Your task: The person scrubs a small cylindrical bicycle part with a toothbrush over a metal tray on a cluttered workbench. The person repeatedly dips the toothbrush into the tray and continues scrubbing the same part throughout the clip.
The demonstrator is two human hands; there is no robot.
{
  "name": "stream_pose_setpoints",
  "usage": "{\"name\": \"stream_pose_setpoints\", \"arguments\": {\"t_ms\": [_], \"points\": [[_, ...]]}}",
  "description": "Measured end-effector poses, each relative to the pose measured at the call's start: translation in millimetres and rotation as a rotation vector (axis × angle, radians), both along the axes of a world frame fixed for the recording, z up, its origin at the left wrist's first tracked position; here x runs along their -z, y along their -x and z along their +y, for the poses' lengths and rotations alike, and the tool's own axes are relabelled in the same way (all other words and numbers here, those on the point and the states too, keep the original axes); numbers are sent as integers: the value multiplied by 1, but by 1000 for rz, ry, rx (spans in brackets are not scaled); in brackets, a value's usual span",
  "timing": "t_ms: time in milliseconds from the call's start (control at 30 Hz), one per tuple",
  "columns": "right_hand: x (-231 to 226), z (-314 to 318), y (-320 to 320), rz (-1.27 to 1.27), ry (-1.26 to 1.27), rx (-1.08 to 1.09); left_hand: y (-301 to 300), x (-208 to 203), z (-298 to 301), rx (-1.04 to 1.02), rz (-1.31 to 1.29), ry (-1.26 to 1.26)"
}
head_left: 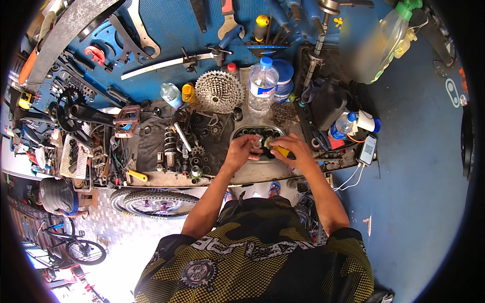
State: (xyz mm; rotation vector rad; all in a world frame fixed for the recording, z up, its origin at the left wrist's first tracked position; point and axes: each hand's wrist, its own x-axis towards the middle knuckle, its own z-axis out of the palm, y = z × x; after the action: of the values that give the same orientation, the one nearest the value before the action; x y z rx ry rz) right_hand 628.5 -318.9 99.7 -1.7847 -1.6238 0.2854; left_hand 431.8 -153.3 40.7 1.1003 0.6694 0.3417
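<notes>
Over an oval metal tray [262, 160] at the bench's front edge, both my hands are at work. My left hand [242, 151] is closed with its fingertips round a small round metal part [257, 144]. My right hand [297, 150] grips a brush with a yellow handle [282, 151], its pale bristles [269, 142] close to the metal part; whether they touch I cannot tell. Dark small parts lie in the tray, partly hidden by my fingers. Just behind the tray stands a clear water bottle with a blue cap [261, 91].
A large bicycle cassette [219, 92] leans at the back. A shock absorber with a coil spring [170, 146] and loose parts lie to my left, near a crank arm [93, 115]. A phone [368, 150] with a white cable sits right. Tools hang on the blue wall. Another person [58, 195] is at lower left.
</notes>
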Motion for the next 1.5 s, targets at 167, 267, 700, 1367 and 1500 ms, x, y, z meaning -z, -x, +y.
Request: {"name": "stream_pose_setpoints", "arguments": {"t_ms": [167, 267, 700, 1367, 1500], "points": [[34, -12, 5, -20, 83, 119, -1, 2, 0, 21, -123, 6], [27, 2, 17, 347, -8, 295, 1, 18, 2, 20, -109, -67], [3, 18, 43, 336, -235, 213, -5, 0, -5, -26, 155, -380], [20, 4, 26, 689, 82, 430, -4, 10, -2, -92, -31, -96], [27, -12, 11, 629, 130, 491, -6, 9, 2, -119, 17, 53]]}}
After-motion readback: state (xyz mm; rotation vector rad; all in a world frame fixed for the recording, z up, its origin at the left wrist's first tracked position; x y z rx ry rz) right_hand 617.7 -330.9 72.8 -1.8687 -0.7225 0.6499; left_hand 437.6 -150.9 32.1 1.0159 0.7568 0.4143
